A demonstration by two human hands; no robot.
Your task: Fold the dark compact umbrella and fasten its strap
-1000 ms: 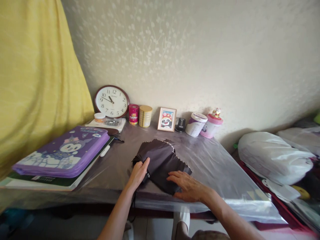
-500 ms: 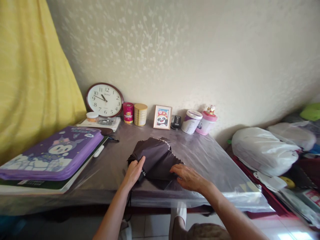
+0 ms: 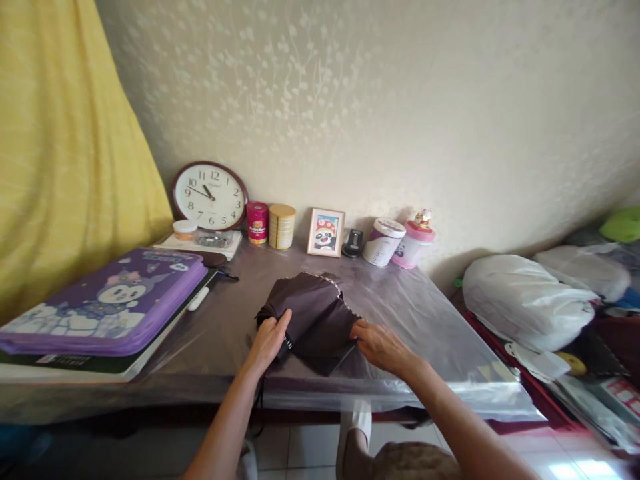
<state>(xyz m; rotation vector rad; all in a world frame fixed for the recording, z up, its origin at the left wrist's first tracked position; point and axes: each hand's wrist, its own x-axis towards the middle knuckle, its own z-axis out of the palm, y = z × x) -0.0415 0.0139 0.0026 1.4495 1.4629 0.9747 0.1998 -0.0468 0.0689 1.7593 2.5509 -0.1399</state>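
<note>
A dark folding umbrella [image 3: 315, 313] lies loosely folded near the front of the table, its cloth spread out with a black-and-white trimmed edge. Around its gathered left end my left hand [image 3: 269, 339] is closed, thumb on top. At the right side my right hand [image 3: 379, 343] pinches the edge of the cloth between thumb and fingers. A dark cord hangs below the left hand over the table's front edge. The umbrella's handle is hidden by the left hand and the cloth.
On the left lie a purple zip folder [image 3: 115, 300] and a white marker [image 3: 199, 299]. Along the wall stand a clock [image 3: 210, 195], tins [image 3: 282, 227], a panda picture frame [image 3: 325, 232] and tubs [image 3: 384, 242]. White bags [image 3: 525, 303] sit right of the table [image 3: 425, 320].
My right hand has closed from loosely curled fingers into a pinch on the cloth's right edge. My left hand stays where it was on the umbrella.
</note>
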